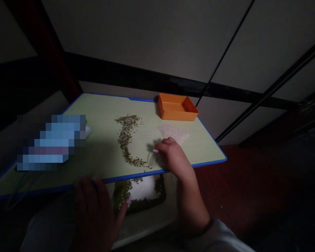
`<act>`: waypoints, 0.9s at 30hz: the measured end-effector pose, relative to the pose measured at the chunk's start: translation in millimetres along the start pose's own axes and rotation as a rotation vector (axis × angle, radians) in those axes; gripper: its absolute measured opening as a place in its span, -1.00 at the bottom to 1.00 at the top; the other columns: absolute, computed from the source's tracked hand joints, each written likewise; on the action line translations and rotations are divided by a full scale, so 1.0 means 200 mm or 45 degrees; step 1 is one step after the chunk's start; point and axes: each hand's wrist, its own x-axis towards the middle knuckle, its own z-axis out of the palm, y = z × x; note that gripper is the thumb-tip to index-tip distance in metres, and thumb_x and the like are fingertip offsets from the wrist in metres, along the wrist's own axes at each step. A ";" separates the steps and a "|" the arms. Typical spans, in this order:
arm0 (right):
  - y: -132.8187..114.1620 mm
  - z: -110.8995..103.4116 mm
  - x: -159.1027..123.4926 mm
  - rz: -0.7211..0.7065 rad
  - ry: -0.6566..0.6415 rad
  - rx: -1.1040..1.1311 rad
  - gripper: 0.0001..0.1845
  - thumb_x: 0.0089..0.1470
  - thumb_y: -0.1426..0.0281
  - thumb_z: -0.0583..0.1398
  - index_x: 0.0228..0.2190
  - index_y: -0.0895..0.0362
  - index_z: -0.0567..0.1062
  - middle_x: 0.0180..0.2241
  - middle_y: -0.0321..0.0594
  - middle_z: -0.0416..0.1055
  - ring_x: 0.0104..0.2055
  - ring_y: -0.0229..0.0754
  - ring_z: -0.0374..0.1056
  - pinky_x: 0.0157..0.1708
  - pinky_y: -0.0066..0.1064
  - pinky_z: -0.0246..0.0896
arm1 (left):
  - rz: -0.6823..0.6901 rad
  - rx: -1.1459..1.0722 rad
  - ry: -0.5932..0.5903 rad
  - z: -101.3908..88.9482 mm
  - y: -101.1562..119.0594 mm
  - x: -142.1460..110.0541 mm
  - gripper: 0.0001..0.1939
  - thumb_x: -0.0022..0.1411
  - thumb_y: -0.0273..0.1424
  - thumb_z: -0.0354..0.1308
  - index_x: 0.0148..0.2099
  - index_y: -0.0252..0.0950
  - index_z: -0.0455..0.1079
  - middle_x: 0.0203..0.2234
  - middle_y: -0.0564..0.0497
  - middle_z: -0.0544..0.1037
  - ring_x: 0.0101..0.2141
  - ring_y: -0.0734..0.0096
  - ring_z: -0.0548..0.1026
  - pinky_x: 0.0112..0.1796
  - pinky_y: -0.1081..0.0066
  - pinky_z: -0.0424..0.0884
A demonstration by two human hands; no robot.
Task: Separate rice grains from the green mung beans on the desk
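My right hand point(173, 155) is over the right half of a pale folding-style table top point(99, 112) with a blue rim. Its fingers are closed around what seems to be a thin, clear, curved piece point(151, 159), too faint to name. Just beyond lies a spread of pale grains point(173, 132). Left of it, small green flakes point(124, 140) form a curved band ending near this hand. My left hand point(96, 206) is at the table's near edge, fingers stretched and thumb apart, holding nothing visible. Below the edge, dark green bits point(122, 194) line a light-bottomed container point(147, 187).
An open orange box point(173, 113) stands at the table's back right. A pixelated bluish item point(52, 143) lies on the left side. A dark-trimmed pale cabinet wall point(136, 42) rises behind. Reddish floor point(233, 182) shows at right.
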 end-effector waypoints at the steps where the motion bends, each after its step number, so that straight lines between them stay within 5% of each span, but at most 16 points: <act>1: 0.00 0.00 0.00 -0.009 -0.004 -0.011 -0.76 0.27 0.61 0.20 -0.31 0.13 0.64 -0.36 -0.18 0.45 -0.21 -0.10 0.27 -0.19 -0.36 0.08 | 0.002 0.000 -0.002 0.00 0.00 0.00 0.09 0.31 -0.09 0.16 0.53 -0.55 -0.41 0.53 -0.40 -0.44 0.50 -0.40 -0.31 0.37 -0.40 0.00; 15: -0.05 -0.02 -0.01 0.052 -0.062 -0.181 -0.83 0.35 0.41 0.23 -0.27 0.14 0.63 -0.33 -0.14 0.55 -0.22 -0.10 0.35 -0.20 -0.33 0.06 | -0.017 -0.011 -0.034 0.00 0.00 0.00 0.10 0.31 -0.08 0.14 0.53 -0.51 -0.45 0.53 -0.36 -0.48 0.49 -0.43 -0.30 0.35 -0.44 0.02; 27: -0.01 0.00 -0.02 0.080 0.067 -0.118 -0.81 0.35 0.48 0.19 -0.29 0.11 0.61 -0.32 -0.15 0.54 -0.23 -0.12 0.34 -0.22 -0.35 0.05 | -0.025 0.013 -0.030 -0.01 0.01 0.00 0.09 0.31 -0.08 0.14 0.53 -0.55 -0.41 0.54 -0.39 -0.44 0.50 -0.41 -0.28 0.35 -0.41 0.04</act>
